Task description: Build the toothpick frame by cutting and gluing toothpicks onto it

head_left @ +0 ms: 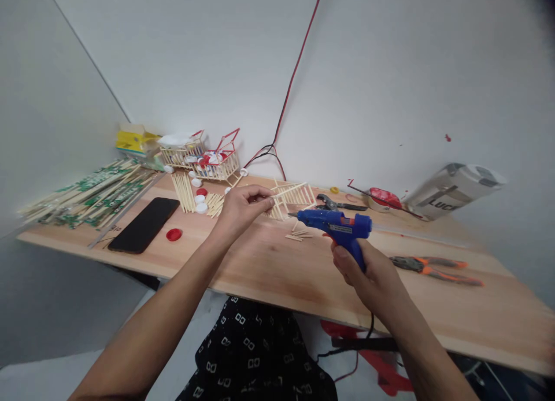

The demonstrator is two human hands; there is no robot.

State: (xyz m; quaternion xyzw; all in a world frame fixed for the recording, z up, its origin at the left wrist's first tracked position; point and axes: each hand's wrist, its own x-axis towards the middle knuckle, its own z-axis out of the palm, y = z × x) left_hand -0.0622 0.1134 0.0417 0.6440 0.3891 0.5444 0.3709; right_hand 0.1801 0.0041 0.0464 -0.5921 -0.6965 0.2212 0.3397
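My right hand (373, 271) is wrapped round the grip of a blue hot glue gun (336, 223), whose nozzle points left. My left hand (245, 207) pinches the near left side of a small open frame of wooden sticks (299, 195). The nozzle is close to the frame's lower front; whether it touches cannot be made out. Several short cut sticks (299, 235) lie on the table just below the frame. To the left of my left hand are a row of longer sticks (184, 193) and a pile of short sticks (214, 204).
A black phone (144, 225), a red cap (174, 234) and packs of skewers (95, 196) lie at the left. Two small stick baskets (219, 165) of bottle caps stand by the wall. Orange-handled pliers (433, 268), dark cutters (342, 205) and a white container (455, 190) are at the right.
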